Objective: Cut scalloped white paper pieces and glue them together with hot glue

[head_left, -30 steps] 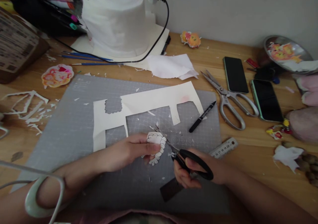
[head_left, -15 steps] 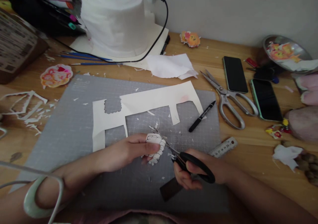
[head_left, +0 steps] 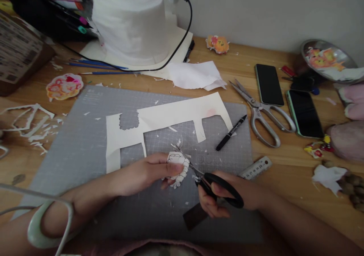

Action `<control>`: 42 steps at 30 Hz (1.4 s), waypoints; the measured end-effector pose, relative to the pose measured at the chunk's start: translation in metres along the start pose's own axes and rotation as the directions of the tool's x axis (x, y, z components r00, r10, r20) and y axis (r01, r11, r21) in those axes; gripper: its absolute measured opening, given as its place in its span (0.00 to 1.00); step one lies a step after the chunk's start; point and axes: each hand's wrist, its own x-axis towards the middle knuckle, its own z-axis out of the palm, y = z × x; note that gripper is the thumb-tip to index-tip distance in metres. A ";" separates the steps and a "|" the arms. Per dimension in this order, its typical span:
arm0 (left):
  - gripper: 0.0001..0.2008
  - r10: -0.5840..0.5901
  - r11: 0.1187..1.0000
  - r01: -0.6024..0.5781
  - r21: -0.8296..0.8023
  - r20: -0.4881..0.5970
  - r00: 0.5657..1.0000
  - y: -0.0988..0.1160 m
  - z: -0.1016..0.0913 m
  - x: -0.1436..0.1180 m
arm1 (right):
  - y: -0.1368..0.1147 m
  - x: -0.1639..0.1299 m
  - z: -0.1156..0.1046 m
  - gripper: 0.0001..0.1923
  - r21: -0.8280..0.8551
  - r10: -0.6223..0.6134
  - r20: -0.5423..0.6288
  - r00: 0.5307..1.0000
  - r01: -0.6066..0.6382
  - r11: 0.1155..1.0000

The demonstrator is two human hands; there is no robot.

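Note:
Between the thumb and fingers of my left hand (head_left: 159,170) is a small white paper cutout (head_left: 176,158) with black scalloped lines drawn on it. My right hand (head_left: 218,195) grips black-handled scissors (head_left: 224,184), its fingers through the loops. The scissor blades reach the cutout's right and upper edge, where thin slivers of paper curl. Beneath both hands lies a grey cutting mat (head_left: 136,214). Beyond them rests a larger white sheet (head_left: 170,114) with pieces cut out of it.
A black pen (head_left: 231,133), silver scissors (head_left: 256,108) and two phones (head_left: 269,85) lie to the right. A metal ruler (head_left: 256,167) passes under my right hand. Paper scraps (head_left: 36,135) are scattered at left. A white roll (head_left: 131,28) and a metal bowl (head_left: 327,47) stand at the back.
My right hand and the scissors have shifted very slightly to the left, and the handles sit a little closer together. The left hand keeps its place with the cutout.

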 end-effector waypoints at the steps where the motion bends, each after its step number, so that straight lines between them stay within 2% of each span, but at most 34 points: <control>1: 0.18 0.001 1.000 -0.001 0.003 0.001 1.000 0.000 0.000 0.000 | 0.000 0.000 0.000 0.28 -0.005 0.003 -0.001 1.000 -0.003 1.000; 12: 0.18 -0.035 0.994 0.038 0.107 -0.037 0.999 0.001 0.004 -0.003 | -0.002 0.001 0.001 0.28 -0.064 -0.002 -0.015 1.000 0.001 0.998; 17: 0.19 0.006 0.985 0.002 0.174 -0.047 0.999 0.001 0.007 -0.002 | -0.002 0.001 0.001 0.28 -0.053 0.004 -0.026 1.000 -0.006 0.999; 23: 0.17 -0.035 0.999 0.035 0.023 -0.029 0.999 0.001 0.006 -0.001 | 0.000 0.002 0.000 0.28 -0.065 0.010 -0.030 0.999 -0.011 0.998; 26: 0.16 -0.011 1.000 0.012 0.027 -0.032 0.999 -0.002 0.003 -0.001 | 0.000 0.002 0.001 0.27 -0.065 -0.018 -0.027 0.999 0.016 0.998; 33: 0.16 0.010 1.000 -0.010 0.009 -0.014 1.000 -0.007 0.000 0.000 | 0.000 0.002 0.001 0.27 -0.031 0.006 -0.036 0.999 -0.007 0.999; 42: 0.15 0.042 0.998 -0.040 -0.056 0.032 0.999 -0.003 -0.001 -0.001 | 0.002 0.002 0.000 0.26 -0.015 -0.007 -0.018 1.000 0.006 1.000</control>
